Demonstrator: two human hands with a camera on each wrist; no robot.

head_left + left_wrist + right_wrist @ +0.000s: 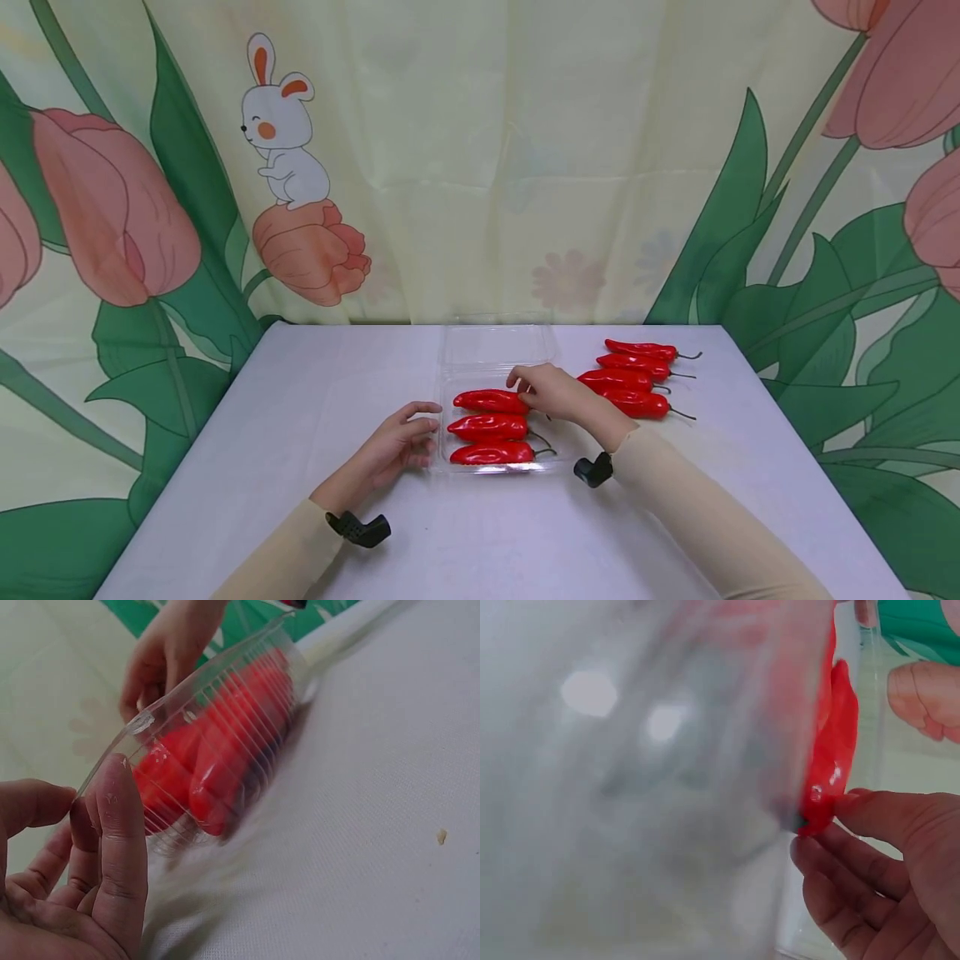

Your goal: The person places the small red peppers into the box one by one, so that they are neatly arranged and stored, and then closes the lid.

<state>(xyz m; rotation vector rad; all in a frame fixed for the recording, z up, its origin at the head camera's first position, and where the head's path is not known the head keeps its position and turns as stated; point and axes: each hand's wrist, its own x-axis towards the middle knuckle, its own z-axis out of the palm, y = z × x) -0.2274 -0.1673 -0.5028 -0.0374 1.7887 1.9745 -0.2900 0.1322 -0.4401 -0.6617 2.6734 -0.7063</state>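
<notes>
A clear plastic clamshell box with red chili peppers in it sits on the table, its lid folded open toward the back. My left hand is at the box's left side, pinching the rim between thumb and fingers. Inside the tray two chili peppers lie side by side, stems to the right. The third and farthest red chili pepper is held near its stem end by my right hand. Thumb and fingertips pinch that pepper in the right wrist view.
Several more red chili peppers lie in a column on the table right of the box, beyond my right forearm. A patterned curtain hangs behind the white table. A small crumb lies on the cloth.
</notes>
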